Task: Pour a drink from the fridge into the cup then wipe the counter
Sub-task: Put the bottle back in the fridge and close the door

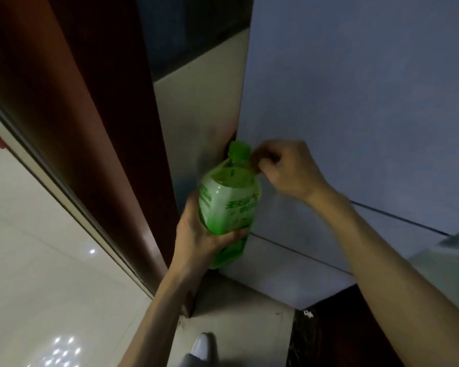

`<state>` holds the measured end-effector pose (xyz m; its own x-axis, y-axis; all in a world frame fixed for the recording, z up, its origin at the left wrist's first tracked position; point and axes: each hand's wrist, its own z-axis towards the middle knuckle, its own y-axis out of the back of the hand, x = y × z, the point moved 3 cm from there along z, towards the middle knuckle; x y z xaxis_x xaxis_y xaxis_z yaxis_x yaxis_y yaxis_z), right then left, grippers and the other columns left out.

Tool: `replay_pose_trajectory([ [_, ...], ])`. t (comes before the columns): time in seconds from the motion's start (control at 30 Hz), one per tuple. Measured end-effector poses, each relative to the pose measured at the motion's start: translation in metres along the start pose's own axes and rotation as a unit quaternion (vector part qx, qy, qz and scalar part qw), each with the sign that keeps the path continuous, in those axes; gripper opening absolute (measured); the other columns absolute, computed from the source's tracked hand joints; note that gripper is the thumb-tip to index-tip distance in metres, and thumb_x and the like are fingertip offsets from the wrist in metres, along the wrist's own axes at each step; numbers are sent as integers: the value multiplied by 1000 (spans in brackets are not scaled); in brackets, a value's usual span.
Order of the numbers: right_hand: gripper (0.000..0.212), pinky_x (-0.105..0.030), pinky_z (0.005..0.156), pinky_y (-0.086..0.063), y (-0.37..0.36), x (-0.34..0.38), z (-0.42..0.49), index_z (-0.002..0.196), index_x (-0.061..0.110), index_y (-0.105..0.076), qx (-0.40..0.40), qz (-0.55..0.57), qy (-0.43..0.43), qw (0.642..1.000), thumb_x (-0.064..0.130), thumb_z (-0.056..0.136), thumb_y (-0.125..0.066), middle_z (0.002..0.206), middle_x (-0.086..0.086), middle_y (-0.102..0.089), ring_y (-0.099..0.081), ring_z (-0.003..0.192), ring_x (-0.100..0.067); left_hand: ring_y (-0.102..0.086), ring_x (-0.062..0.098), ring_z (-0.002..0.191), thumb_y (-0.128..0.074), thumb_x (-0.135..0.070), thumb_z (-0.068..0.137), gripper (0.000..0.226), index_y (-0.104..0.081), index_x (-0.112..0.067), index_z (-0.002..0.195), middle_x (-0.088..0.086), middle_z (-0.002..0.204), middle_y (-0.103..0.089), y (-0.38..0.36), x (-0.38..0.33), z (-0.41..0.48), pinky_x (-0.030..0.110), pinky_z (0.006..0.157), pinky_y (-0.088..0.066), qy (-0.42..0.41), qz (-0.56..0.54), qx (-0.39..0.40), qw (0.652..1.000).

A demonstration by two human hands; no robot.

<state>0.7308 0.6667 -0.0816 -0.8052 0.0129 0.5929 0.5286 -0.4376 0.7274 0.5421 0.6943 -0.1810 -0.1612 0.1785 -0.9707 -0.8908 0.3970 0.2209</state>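
Observation:
A green plastic drink bottle [229, 200] with a green cap and a pale label is held upright in front of the fridge. My left hand [196, 234] grips its lower body from below and the left. My right hand [286, 168] is just right of the cap, fingers curled close to the bottle's neck; I cannot tell whether they touch it. The fridge [355, 128] stands right behind, its pale blue-grey doors closed. No cup or cloth is in view.
A dark red-brown door frame [96, 128] rises at the left, with a beige wall panel [202, 102] between it and the fridge. Glossy pale floor tiles [37, 260] lie at the lower left. My white shoe [203, 345] shows at the bottom.

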Motion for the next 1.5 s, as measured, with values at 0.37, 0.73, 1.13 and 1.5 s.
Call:
replay_pose_trajectory([
  [0.37, 27, -42, 112, -25, -33, 11, 164, 100, 9, -67, 138, -602, 181, 765, 23, 93, -44, 107, -12, -65, -53, 108, -28, -67, 10, 101, -96, -35, 47, 85, -50, -32, 119, -7, 111, -68, -7, 8, 45, 40, 84, -59, 61, -63, -26, 996],
  [0.73, 37, -44, 119, -6, -39, 11, 148, 123, 16, -59, 207, -752, 77, 621, 36, 97, -42, 137, -12, -51, -37, 130, -31, -72, 12, 93, -98, -29, 49, 80, -54, -25, 116, -5, 103, -73, -9, 5, 18, 43, 80, -61, 94, -82, -35, 992],
  [1.13, 27, -40, 116, -20, -43, 56, 53, 101, 4, -72, 82, -611, 254, 745, 21, 91, -53, 116, -14, -66, -47, 121, -33, -72, 17, 96, -97, -33, 46, 88, -51, -21, 120, 1, 107, -71, 26, -15, -66, 39, 74, -62, 62, -118, -86, 987],
  [1.5, 29, -49, 108, -27, -33, 138, -138, 64, 8, -68, 51, -449, 223, 864, 24, 81, -50, 74, -16, -67, -60, 85, -34, -72, 17, 95, -96, -20, 51, 78, -54, -17, 116, 0, 105, -72, 65, -9, -171, 35, 70, -62, 79, -78, -95, 989],
])
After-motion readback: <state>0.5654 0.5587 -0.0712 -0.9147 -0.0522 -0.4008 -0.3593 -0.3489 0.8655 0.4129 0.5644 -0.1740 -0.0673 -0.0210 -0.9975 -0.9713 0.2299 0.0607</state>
